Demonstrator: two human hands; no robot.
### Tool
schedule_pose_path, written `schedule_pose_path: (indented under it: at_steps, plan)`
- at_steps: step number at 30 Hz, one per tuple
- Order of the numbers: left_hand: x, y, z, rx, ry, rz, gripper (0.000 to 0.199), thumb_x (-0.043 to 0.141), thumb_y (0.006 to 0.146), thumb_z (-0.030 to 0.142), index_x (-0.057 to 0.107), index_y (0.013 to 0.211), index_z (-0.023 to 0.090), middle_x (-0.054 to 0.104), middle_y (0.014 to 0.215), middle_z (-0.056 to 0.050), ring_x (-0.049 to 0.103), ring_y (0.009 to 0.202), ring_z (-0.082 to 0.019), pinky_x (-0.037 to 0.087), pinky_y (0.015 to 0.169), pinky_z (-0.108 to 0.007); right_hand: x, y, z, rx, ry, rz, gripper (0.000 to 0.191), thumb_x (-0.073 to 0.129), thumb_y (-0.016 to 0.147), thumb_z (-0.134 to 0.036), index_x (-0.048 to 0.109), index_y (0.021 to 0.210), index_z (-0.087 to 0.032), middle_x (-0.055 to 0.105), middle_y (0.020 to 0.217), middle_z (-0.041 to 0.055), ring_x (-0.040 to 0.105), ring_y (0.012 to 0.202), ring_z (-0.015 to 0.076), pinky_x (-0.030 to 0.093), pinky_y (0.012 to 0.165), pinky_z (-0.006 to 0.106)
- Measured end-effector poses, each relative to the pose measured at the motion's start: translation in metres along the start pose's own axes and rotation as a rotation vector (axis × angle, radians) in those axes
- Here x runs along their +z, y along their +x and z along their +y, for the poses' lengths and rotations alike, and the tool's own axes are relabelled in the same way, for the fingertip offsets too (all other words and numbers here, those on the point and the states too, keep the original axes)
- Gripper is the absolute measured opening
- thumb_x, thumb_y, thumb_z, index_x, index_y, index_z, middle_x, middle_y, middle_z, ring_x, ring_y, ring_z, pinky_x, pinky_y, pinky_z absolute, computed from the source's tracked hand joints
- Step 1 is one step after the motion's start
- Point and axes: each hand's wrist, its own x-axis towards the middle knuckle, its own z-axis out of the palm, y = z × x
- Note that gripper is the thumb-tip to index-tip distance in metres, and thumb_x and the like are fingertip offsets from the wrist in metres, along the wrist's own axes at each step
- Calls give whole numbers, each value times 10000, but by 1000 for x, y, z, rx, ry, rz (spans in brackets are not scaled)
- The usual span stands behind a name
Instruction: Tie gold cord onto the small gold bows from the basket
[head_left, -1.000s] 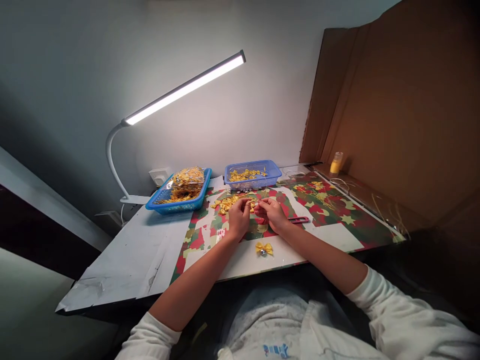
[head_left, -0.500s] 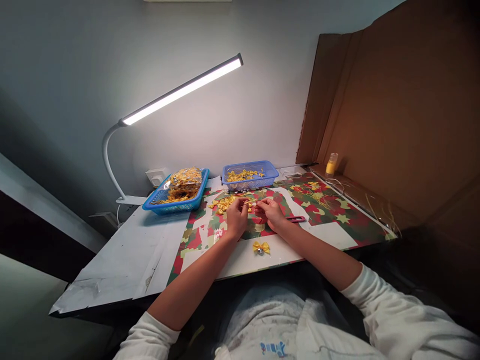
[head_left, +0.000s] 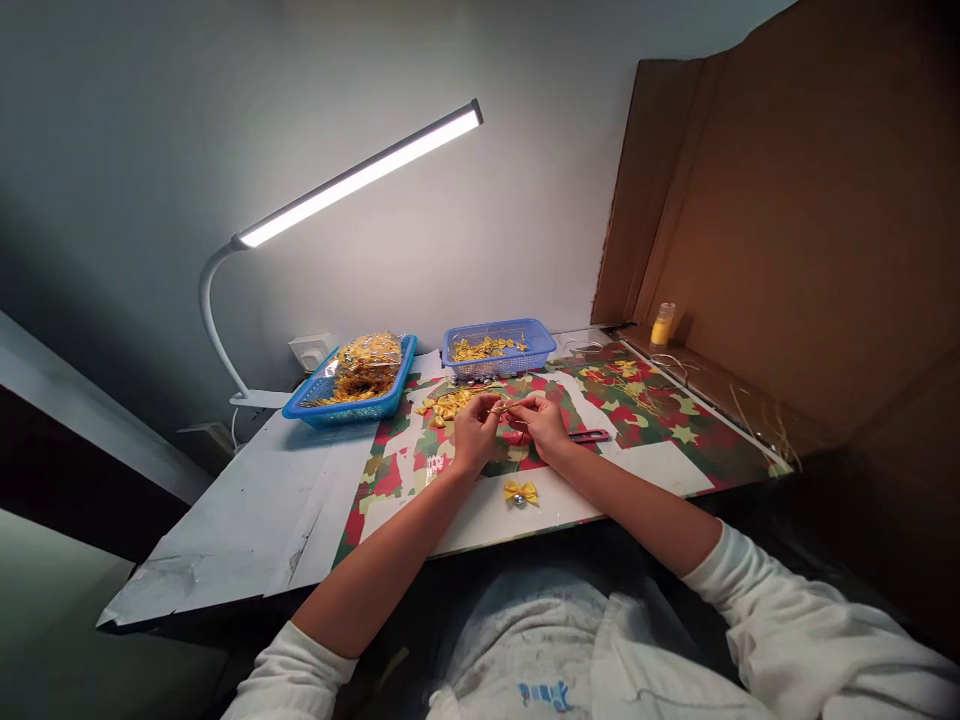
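Observation:
Over the middle of the table, my left hand (head_left: 476, 430) and my right hand (head_left: 544, 425) meet fingertip to fingertip. Both pinch a thin gold cord (head_left: 522, 452), part of which hangs down between them. Near the table's front edge lies a yellow ribbon bow (head_left: 530, 492) with a silver bell (head_left: 520, 500) at its centre; the cord runs down toward it. Just beyond my left hand is a pile of yellow bows (head_left: 448, 405). A pink-handled tool (head_left: 591, 436) lies beside my right wrist, its other end hidden under the hand.
A blue basket (head_left: 304, 408) with a plastic bag of gold pieces stands at the left, under a lit lamp (head_left: 360, 178). Behind my hands is a violet-blue basket (head_left: 540, 352) of yellow bits. Loose gold cords (head_left: 641, 392) and a small yellow-filled bottle (head_left: 661, 328) are at the right, near cardboard (head_left: 780, 230).
My fingertips have come closer together on the cord, and my right hand has shifted slightly left. The bow with the bell stays in place on the table.

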Motion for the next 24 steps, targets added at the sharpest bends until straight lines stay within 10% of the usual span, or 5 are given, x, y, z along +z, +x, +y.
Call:
schedule_pose_path:
  at_steps: [13, 24]
  plan:
    - [-1, 3, -2, -176, -305, -39, 387, 786, 619, 426, 658, 849, 142, 709, 722, -40, 672, 659, -163, 544, 663, -299, -2, 4, 2, -81, -55, 41, 396, 842, 449, -353, 519, 603, -184, 575, 534, -66, 588, 537, 103, 516, 600, 262]
    - [-4, 8, -6, -108, -327, -87, 490, 646, 777, 414, 613, 1205, 177, 733, 965, -103, 695, 700, -172, 579, 654, -315, -4, 3, -5, 107, 101, -31, 315, 868, 500, -168, 584, 635, -169, 680, 616, -21, 664, 596, 115, 568, 618, 227]
